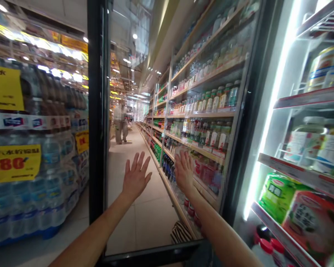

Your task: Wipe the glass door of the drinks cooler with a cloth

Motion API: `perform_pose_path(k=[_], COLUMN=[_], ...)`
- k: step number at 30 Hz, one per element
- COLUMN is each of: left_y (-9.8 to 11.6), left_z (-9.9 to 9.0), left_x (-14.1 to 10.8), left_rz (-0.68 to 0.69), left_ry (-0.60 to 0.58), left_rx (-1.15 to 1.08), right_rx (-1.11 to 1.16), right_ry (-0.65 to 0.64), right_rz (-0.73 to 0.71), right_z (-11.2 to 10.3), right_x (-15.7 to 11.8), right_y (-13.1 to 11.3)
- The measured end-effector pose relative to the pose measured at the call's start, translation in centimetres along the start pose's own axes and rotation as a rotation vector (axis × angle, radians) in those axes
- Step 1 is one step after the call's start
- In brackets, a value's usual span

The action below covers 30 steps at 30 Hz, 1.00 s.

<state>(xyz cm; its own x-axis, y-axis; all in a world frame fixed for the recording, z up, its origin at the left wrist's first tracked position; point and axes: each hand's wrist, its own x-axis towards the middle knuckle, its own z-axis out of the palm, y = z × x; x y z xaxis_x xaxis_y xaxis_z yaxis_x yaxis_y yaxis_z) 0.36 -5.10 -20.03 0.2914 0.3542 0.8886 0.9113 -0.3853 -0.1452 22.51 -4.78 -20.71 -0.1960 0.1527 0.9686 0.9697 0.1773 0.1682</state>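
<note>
Both my hands are raised in front of a tall glass cooler door (122, 226) with a black frame, standing ajar. My left hand (136, 174) has its fingers spread, palm toward the pane, left of the middle. At about the same height, my right hand (184, 172) is held up flat with its fingers stretched out. Neither hand holds anything. Whether the palms press on the glass I cannot tell. Shelves of bottles (211, 100) show in or through the pane, behind my right hand.
To the right, the lit cooler shelves (308, 176) hold bottles and a green pack (278, 193) beside a red pack (311, 218). Stacked water bottles (50, 185) with yellow price signs (13, 163) stand on the left. A person (120, 124) appears far down the aisle.
</note>
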Motion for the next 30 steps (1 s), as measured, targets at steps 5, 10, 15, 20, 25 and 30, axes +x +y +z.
perform_pose_path(k=[5, 10, 15, 20, 25, 30], left_y=[0.1, 0.2, 0.1, -0.1, -0.1, -0.5], left_z=[0.0, 0.2, 0.1, 0.0, -0.1, -0.1], left_x=[-0.1, -0.1, -0.1, -0.2, -0.3, -0.8], left_rz=[-0.019, -0.017, -0.008, 0.007, -0.011, 0.017], left_ry=[0.003, -0.011, -0.005, -0.008, -0.039, -0.05], left_rx=[-0.011, -0.018, -0.009, -0.009, -0.018, -0.014], right_rx=[-0.01, -0.079, -0.022, -0.004, -0.037, 0.032], right_ry=[0.019, 0.199, 0.024, -0.004, 0.195, 0.011], right_rz=[-0.006, 0.392, -0.012, -0.141, 0.274, -0.032], right_z=[-1.1, -2.0, -0.7, -0.8, -1.1, 0.3], right_x=[0.1, 0.6, -0.3, 0.1, 2.0, 0.8], right_y=[2.6, 6.3, -0.1, 0.0, 3.1, -2.9])
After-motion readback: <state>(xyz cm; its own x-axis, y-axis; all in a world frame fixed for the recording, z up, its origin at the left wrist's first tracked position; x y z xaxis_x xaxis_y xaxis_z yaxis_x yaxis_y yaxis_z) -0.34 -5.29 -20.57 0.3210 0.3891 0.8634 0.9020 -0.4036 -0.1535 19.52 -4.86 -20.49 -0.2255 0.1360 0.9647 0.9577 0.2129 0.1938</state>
